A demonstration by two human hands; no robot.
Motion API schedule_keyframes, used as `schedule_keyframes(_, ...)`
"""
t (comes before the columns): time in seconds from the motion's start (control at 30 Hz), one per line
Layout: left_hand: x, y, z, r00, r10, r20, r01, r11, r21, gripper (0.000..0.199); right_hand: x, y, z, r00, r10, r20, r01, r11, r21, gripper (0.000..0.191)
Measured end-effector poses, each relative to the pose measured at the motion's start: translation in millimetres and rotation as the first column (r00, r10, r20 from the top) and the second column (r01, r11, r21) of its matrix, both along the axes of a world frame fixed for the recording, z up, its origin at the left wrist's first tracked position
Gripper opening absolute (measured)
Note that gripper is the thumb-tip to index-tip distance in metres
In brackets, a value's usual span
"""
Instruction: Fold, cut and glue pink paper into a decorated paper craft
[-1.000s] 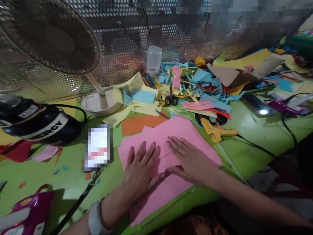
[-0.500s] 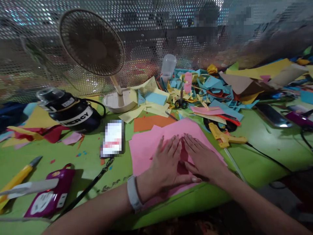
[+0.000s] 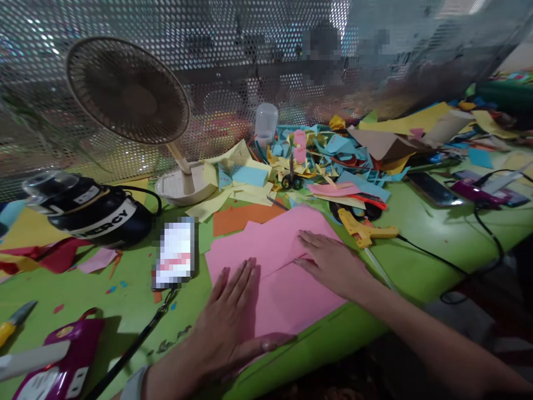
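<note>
Several overlapping sheets of pink paper (image 3: 287, 300) lie flat near the table's front edge. On their left side rests my left hand (image 3: 233, 314), palm down, fingers stretched out and thumb pointing right along the near edge. My right hand (image 3: 328, 261) lies flat on the right part of the paper, fingers pointing left and reaching past a sheet edge. Neither hand holds anything. Just right of the paper is a yellow glue gun (image 3: 364, 228) with a clear glue stick in it. Behind the paper lies an orange sheet (image 3: 245, 215).
A fan (image 3: 129, 91) stands at the back left beside a black bottle (image 3: 100, 214). A phone with a bright screen (image 3: 174, 253) and a purple power bank (image 3: 66, 355) lie on the left. Scissors (image 3: 291, 179) and coloured scraps (image 3: 333, 147) are piled behind. Another phone (image 3: 435, 189) lies right.
My hands have spread apart: the left has slid left and toward me, while the right has stayed on the paper's right part. The view has turned to the right.
</note>
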State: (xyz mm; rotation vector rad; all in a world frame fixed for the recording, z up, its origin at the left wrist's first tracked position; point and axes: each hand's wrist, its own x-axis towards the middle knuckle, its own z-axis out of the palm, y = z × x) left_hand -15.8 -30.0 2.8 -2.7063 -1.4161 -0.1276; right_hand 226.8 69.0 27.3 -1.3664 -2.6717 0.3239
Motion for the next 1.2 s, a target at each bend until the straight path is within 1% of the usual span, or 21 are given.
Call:
schedule_keyframes(0.07, -4.1, -2.1, -1.0, 1.0, 0.004, -0.018, -0.004, 1.0, 0.008, 0.105, -5.3, 6.5, 4.8, 0.999, -0.047, 0.011, 0.047, 0.999, 0.016, 0.05)
schedule_keyframes(0.13, -6.6, -1.8, -0.6, 1.0, 0.007, -0.029, -0.008, 1.0, -0.005, 0.104, -8.2, 13.9, 9.0, 0.997, -0.081, 0.021, 0.081, 0.997, 0.011, 0.054)
schedule_keyframes(0.27, -12.2, 3.2, 3.8, 1.0, 0.0, -0.025, -0.001, 0.999, -0.036, 0.095, -5.4, 28.5, 16.0, 0.993, -0.121, -0.005, 0.119, 0.982, -0.144, 0.075)
schedule_keyframes(0.33, -15.2, 5.7, 4.9, 1.0, -0.002, -0.01, 0.002, 1.0, -0.004, 0.086, -2.3, 33.4, 18.6, 0.989, -0.149, -0.018, 0.141, 0.965, -0.222, 0.078)
schedule_keyframes(0.43, -17.3, 8.0, 3.0, 1.0, 0.003, 0.028, -0.004, 0.999, 0.042, 0.085, 0.8, 36.1, 20.1, 0.981, -0.191, -0.042, 0.171, 0.941, -0.292, 0.07)
schedule_keyframes(0.53, -17.4, 10.8, 2.2, 0.998, 0.009, 0.063, -0.011, 0.999, 0.036, 0.084, 1.7, 36.1, 17.6, 0.961, -0.212, -0.178, 0.121, 0.899, -0.42, 0.049)
schedule_keyframes(0.6, -18.2, 14.1, 6.5, 0.992, 0.064, 0.11, -0.068, 0.997, 0.027, 0.078, 2.4, 36.2, 14.8, 0.923, -0.239, -0.302, 0.046, 0.847, -0.529, 0.032)
schedule_keyframes(0.67, -20.0, 18.5, 16.2, 0.956, 0.188, 0.227, -0.194, 0.981, 0.003, 0.073, 4.2, 36.1, 13.9, 0.855, -0.293, -0.428, -0.023, 0.802, -0.597, 0.026)
schedule_keyframes(0.7, -21.2, 20.7, 22.9, 0.911, 0.269, 0.312, -0.272, 0.962, -0.035, 0.069, 5.6, 35.8, 14.9, 0.809, -0.33, -0.487, -0.043, 0.793, -0.608, 0.027)
schedule_keyframes(0.77, -23.4, 24.7, 37.8, 0.746, 0.44, 0.499, -0.398, 0.896, -0.196, 0.052, 8.7, 33.7, 20.4, 0.703, -0.41, -0.581, -0.04, 0.793, -0.607, 0.032)
schedule_keyframes(0.8, -23.9, 26.5, 45.0, 0.64, 0.519, 0.567, -0.407, 0.855, -0.323, 0.045, 10.1, 31.8, 24.5, 0.649, -0.449, -0.614, -0.027, 0.793, -0.608, 0.034)
schedule_keyframes(0.83, -23.5, 28.1, 51.3, 0.525, 0.603, 0.601, -0.366, 0.797, -0.48, 0.044, 11.1, 29.3, 29.0, 0.594, -0.484, -0.643, -0.015, 0.792, -0.61, 0.035)
schedule_keyframes(0.87, -22.2, 29.8, 56.3, 0.413, 0.687, 0.598, -0.267, 0.719, -0.642, 0.046, 11.6, 26.2, 33.4, 0.544, -0.509, -0.667, -0.011, 0.791, -0.612, 0.035)
schedule_keyframes(0.9, -19.7, 31.5, 59.5, 0.312, 0.768, 0.559, -0.117, 0.615, -0.78, 0.049, 11.4, 22.6, 37.4, 0.498, -0.524, -0.691, -0.015, 0.792, -0.611, 0.034)
schedule_keyframes(0.93, -16.1, 33.4, 61.0, 0.216, 0.831, 0.512, 0.053, 0.514, -0.856, 0.049, 10.6, 18.6, 40.5, 0.459, -0.526, -0.716, -0.028, 0.797, -0.603, 0.033)
schedule_keyframes(0.97, -11.5, 35.6, 60.7, 0.129, 0.87, 0.475, 0.217, 0.443, -0.87, 0.046, 9.2, 14.2, 42.5, 0.437, -0.514, -0.738, -0.046, 0.806, -0.59, 0.032)
schedule_keyframes(1.0, -6.2, 38.0, 59.0, 0.03, 0.886, 0.463, 0.344, 0.426, -0.837, 0.042, 7.4, 9.8, 43.5, 0.432, -0.492, -0.756, -0.061, 0.82, -0.569, 0.03)
schedule_keyframes(1.03, -0.5, 40.7, 56.3, -0.082, 0.875, 0.477, 0.421, 0.464, -0.779, 0.036, 5.6, 5.5, 43.4, 0.443, -0.459, -0.77, -0.065, 0.84, -0.538, 0.028)
schedule_keyframes(1.07, 5.3, 43.4, 53.0, -0.194, 0.849, 0.492, 0.455, 0.522, -0.722, 0.03, 3.9, 1.6, 42.5, 0.464, -0.419, -0.781, -0.053, 0.867, -0.496, 0.026)
schedule_keyframes(1.13, 15.9, 48.3, 46.3, -0.354, 0.78, 0.516, 0.445, 0.625, -0.641, 0.02, 1.9, -3.9, 38.8, 0.526, -0.335, -0.782, -0.008, 0.917, -0.398, 0.023)
schedule_keyframes(1.2, 23.7, 51.8, 41.1, -0.415, 0.739, 0.531, 0.379, 0.671, -0.637, 0.017, 2.3, -5.3, 33.7, 0.598, -0.273, -0.754, 0.043, 0.95, -0.311, 0.021)
